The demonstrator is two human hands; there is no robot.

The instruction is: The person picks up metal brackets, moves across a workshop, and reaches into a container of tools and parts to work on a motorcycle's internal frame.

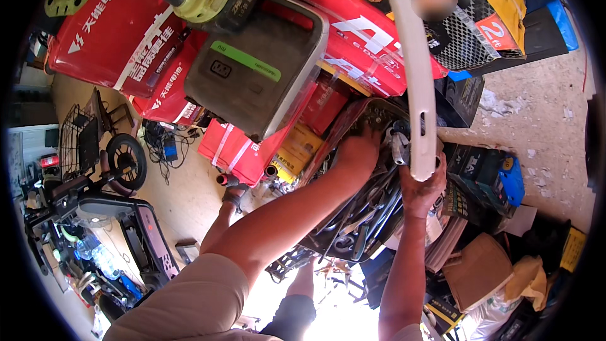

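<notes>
Item: my right grip, closed around the lower end of a pale curved bar.
Item: the pale curved bar, long, flat-sided, with a slot near the held end. It rises from my fingers and runs out past the upper edge of view, crossing in front of the cartons.
Item: my left grip, lowered into the far end of a dark tool box. Its fingertips are lost in shadow among small parts; whether it is open, or closed on something, I cannot tell.
Item: the dark tool box, open and well filled, lying between my forearms. Contents: long metal hand tools heaped in the near part; a silvery metal piece by the right side, between my two grips and just beside the bar's slotted end.
Item: red cartons, several, stacked beyond and to the left of the box, white lettering on their faces.
Item: grey casing with a green stripe, tilted, atop the red cartons.
Item: green-and-black power tool, lying over the casing's upper edge.
Item: yellow carton, low down, just left of the tool box.
Item: dark carton, right of my right grip, a blue piece against it.
Item: folded brown cardboard, lower right.
Item: black wheel, part of a small vehicle at left, well apart from my grips.
Item: black cables, tangled on the floor right of the wheel.
</notes>
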